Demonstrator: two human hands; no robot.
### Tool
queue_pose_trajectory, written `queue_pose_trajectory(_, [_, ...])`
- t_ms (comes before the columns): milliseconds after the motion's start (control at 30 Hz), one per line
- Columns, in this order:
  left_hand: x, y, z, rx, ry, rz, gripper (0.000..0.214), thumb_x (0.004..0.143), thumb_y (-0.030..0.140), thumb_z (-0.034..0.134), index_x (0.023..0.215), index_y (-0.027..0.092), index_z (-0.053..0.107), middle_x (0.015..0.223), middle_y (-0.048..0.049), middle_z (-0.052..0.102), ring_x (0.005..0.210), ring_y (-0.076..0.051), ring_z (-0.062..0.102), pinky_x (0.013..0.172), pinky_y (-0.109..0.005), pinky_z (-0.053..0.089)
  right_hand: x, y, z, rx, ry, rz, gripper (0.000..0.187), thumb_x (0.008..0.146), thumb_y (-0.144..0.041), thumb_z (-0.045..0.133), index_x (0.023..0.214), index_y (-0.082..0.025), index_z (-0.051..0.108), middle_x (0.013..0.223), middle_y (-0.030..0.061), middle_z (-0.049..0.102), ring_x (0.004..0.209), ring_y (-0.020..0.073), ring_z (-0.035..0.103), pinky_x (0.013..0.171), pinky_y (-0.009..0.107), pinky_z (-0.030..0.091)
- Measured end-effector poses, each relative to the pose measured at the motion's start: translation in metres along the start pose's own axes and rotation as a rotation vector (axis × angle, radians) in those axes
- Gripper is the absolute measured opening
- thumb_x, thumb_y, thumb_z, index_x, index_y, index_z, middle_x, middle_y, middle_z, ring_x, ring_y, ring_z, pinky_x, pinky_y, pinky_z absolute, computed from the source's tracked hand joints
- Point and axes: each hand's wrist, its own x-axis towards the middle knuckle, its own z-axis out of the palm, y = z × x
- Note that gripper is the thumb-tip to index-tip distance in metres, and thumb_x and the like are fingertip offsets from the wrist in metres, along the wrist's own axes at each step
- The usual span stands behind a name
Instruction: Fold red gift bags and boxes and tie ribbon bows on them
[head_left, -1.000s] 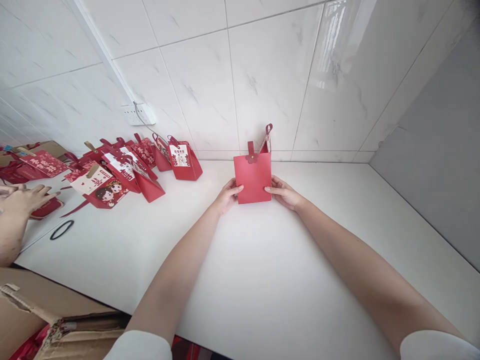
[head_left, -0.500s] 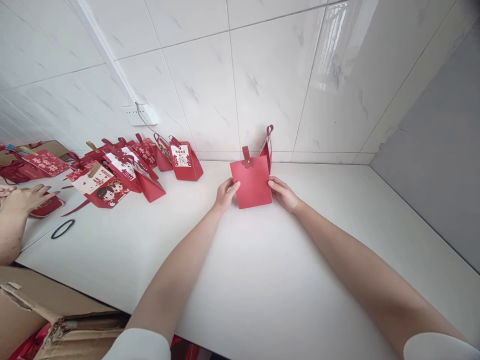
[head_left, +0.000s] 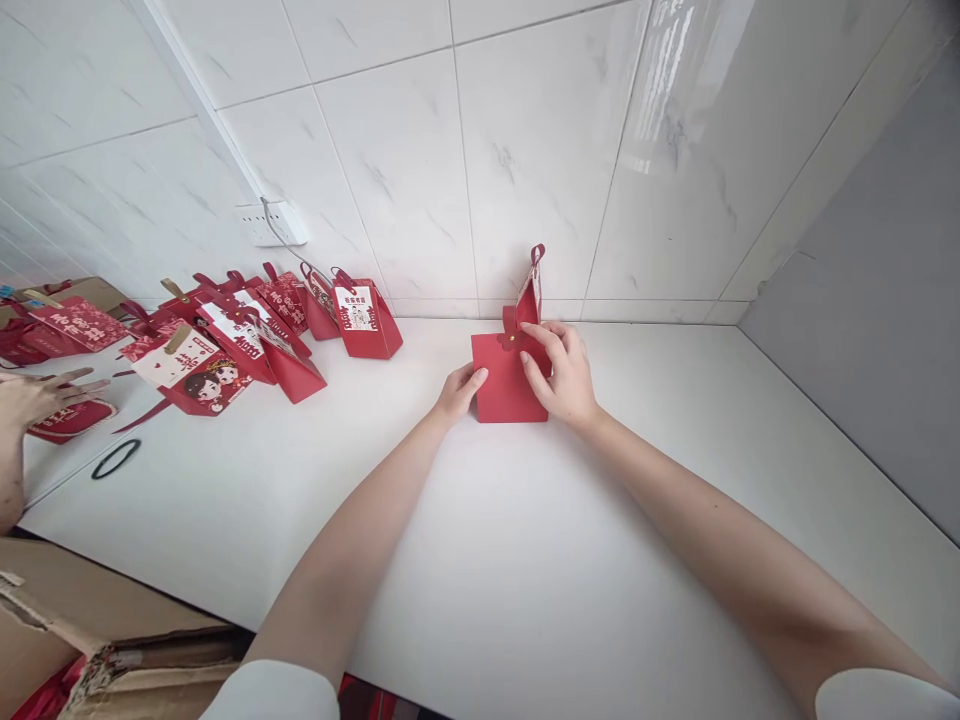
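Observation:
A plain red gift box (head_left: 510, 385) with a ribbon loop and a dark red flower tag on top stands on the white table in front of me. My left hand (head_left: 459, 393) grips its left edge, thumb on the front face and fingers behind. Over the upper right part of the box lies my right hand (head_left: 564, 375). Its thumb and fingers are apart, with the index fingertip near the flower tag (head_left: 511, 339). Directly behind stands another red gift box (head_left: 532, 285), partly hidden, its loop pointing up.
Several red gift boxes (head_left: 367, 320) with printed fronts crowd the left side of the table. A co-worker's hand (head_left: 37, 395) is at a red item on the far left. A black ring (head_left: 116, 459) lies nearby. Below the table edge is an open cardboard box (head_left: 127, 620).
My right hand has left the box's right edge and come up over its front near the flower tag. My left hand stays on the left edge. The view has shifted slightly.

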Motion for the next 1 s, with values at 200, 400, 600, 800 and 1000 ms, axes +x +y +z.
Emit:
queue_pose_trajectory(200, [0.000, -0.002, -0.001, 0.002, -0.016, -0.021, 0.051, 0.084, 0.057, 0.052, 0.108, 0.013, 0.064, 0.107, -0.0104, 0.068, 0.096, -0.025, 0.062, 0.083, -0.034, 0.046, 0.002, 0.001, -0.001, 0.000, -0.021, -0.038, 0.034, 0.093, -0.027, 0.044, 0.126, -0.027, 0.051, 0.115, 0.0111, 0.048, 0.111, 0.0265, 0.052, 0.091, 0.046, 0.047])
queue_pose_trajectory(400, [0.000, -0.002, -0.002, 0.031, -0.014, -0.017, 0.049, 0.086, 0.057, 0.050, 0.103, 0.013, 0.064, 0.105, -0.0102, 0.068, 0.094, -0.023, 0.062, 0.084, -0.034, 0.047, 0.003, 0.001, -0.001, -0.089, -0.015, -0.026, 0.031, 0.092, -0.025, 0.047, 0.122, -0.026, 0.054, 0.112, 0.0101, 0.051, 0.104, 0.0239, 0.054, 0.089, 0.043, 0.045])
queue_pose_trajectory(600, [0.001, -0.001, -0.002, 0.076, 0.000, -0.027, 0.054, 0.085, 0.060, 0.048, 0.106, 0.013, 0.063, 0.106, -0.0103, 0.068, 0.094, -0.024, 0.062, 0.083, -0.034, 0.048, 0.008, -0.004, -0.005, -0.193, -0.021, -0.096, 0.031, 0.092, -0.025, 0.046, 0.123, -0.025, 0.050, 0.121, 0.0102, 0.055, 0.114, 0.0250, 0.052, 0.100, 0.047, 0.036])
queue_pose_trajectory(800, [0.001, -0.002, -0.001, 0.160, -0.011, 0.048, 0.054, 0.084, 0.058, 0.051, 0.111, 0.013, 0.062, 0.104, -0.0102, 0.068, 0.090, -0.023, 0.063, 0.077, -0.032, 0.049, 0.011, -0.022, -0.006, -0.307, -0.119, -0.163, 0.034, 0.094, -0.027, 0.042, 0.128, -0.023, 0.047, 0.126, 0.0086, 0.055, 0.121, 0.0233, 0.048, 0.114, 0.049, 0.017])
queue_pose_trajectory(1000, [0.000, 0.000, 0.002, 0.313, 0.013, 0.102, 0.053, 0.083, 0.060, 0.049, 0.104, 0.013, 0.065, 0.090, -0.0076, 0.068, 0.079, -0.020, 0.061, 0.067, -0.029, 0.048, 0.012, -0.027, -0.006, -0.349, -0.153, -0.138, 0.039, 0.095, -0.027, 0.037, 0.132, -0.020, 0.046, 0.128, 0.0094, 0.055, 0.123, 0.0242, 0.046, 0.114, 0.050, 0.014])
